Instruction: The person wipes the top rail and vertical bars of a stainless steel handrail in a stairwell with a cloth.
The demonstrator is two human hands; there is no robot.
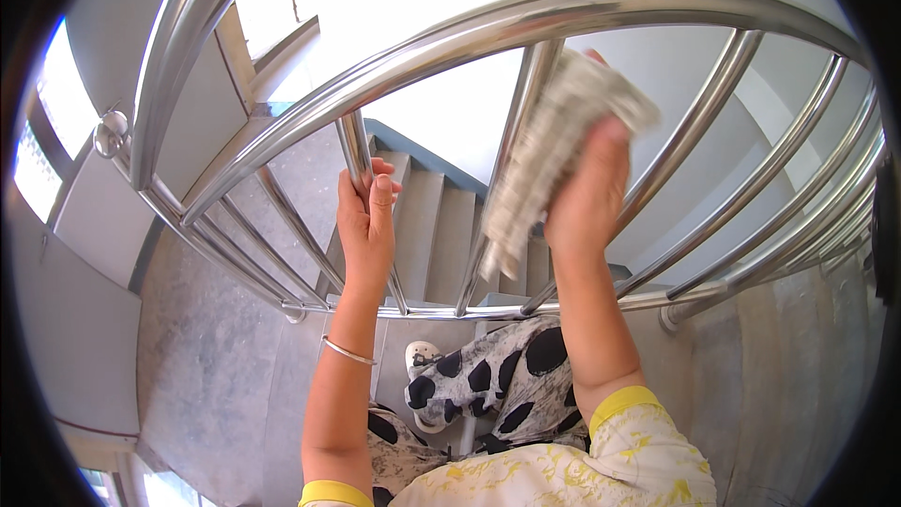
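Observation:
My left hand (367, 205) is wrapped around a slim metal baluster (354, 141) of the stair railing, just below the handrail. In my right hand (591, 186) is a folded greyish-white cloth (545, 148), blurred by motion. The cloth lies along another shiny baluster (519, 109) and covers part of it; some of my right fingers are hidden behind the cloth. Above both hands curves the polished metal handrail (479, 42). The balusters run down to a bottom rail (436, 313) in front of my legs.
Concrete steps (422, 225) descend beyond the railing beside a white wall with a blue-grey skirting. To the left, a second handrail (176, 49) rises close by, over a grey landing (211, 338). More balusters (767, 134) stand at right. My shoe (422, 351) is near the bottom rail.

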